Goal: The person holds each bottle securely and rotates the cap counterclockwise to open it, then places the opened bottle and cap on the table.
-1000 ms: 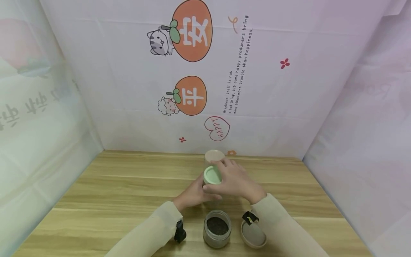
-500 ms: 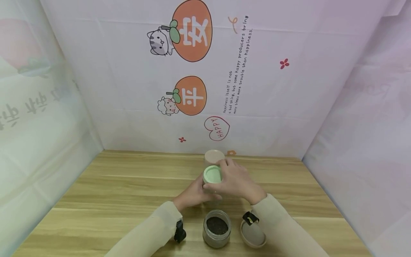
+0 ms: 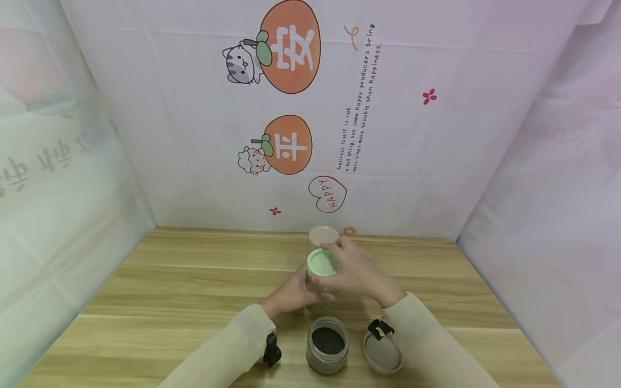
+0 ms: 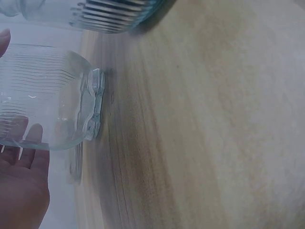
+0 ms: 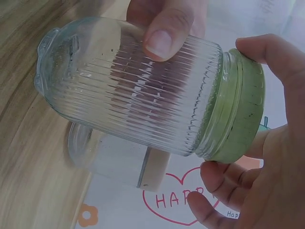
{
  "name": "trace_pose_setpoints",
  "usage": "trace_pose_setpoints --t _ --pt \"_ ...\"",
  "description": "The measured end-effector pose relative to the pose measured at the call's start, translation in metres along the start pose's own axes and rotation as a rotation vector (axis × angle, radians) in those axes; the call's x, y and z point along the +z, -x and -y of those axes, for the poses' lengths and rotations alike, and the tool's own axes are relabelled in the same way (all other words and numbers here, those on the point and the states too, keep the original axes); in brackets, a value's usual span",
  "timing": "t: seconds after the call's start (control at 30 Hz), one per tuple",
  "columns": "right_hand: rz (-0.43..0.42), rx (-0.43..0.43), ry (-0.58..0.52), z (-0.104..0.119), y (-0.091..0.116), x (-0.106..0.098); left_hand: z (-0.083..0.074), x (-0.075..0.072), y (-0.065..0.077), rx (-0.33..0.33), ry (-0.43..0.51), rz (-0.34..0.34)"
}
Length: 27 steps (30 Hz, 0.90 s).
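A ribbed clear glass jar with a pale green screw lid is held at the middle of the table. My left hand wraps the jar's body, its thumb across the ribs in the right wrist view. The lid's rim is gripped by my right hand, thumb on one side and fingers on the other. In the left wrist view the jar's footed base shows close to the wood. No contents are visible in this jar.
Nearer me stands a lidless glass jar with dark granules inside. A beige lid lies to its right, below my right sleeve. Behind the hands is another jar with a beige lid, near the printed back cloth.
My right hand's fingers shift slightly round the green lid, moving off its top and back over the edge. The left hand and the jar stay nearly in place.
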State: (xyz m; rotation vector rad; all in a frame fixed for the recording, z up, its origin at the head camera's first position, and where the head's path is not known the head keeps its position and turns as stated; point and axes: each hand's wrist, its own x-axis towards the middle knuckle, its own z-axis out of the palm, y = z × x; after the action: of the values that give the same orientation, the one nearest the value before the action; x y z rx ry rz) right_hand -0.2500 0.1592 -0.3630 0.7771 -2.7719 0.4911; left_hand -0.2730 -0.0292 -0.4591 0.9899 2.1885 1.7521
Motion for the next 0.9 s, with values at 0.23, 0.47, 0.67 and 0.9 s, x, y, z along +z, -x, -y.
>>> trace_pose_setpoints --t 0.23,0.47,0.67,0.9 --pt "-0.007 -0.016 -0.077 -0.002 0.002 -0.003 0.000 0.001 -0.001 0.022 -0.041 -0.005" --pt "-0.026 -0.044 -0.107 -0.004 0.001 -0.010 0.000 0.001 -0.001 0.027 -0.054 -0.015" --pt "-0.042 -0.019 -0.175 -0.009 0.004 -0.016 -0.001 0.001 -0.001 -0.022 -0.069 -0.020" --pt "-0.059 -0.011 -0.206 -0.015 0.007 -0.017 -0.006 0.001 0.001 -0.024 -0.034 -0.016"
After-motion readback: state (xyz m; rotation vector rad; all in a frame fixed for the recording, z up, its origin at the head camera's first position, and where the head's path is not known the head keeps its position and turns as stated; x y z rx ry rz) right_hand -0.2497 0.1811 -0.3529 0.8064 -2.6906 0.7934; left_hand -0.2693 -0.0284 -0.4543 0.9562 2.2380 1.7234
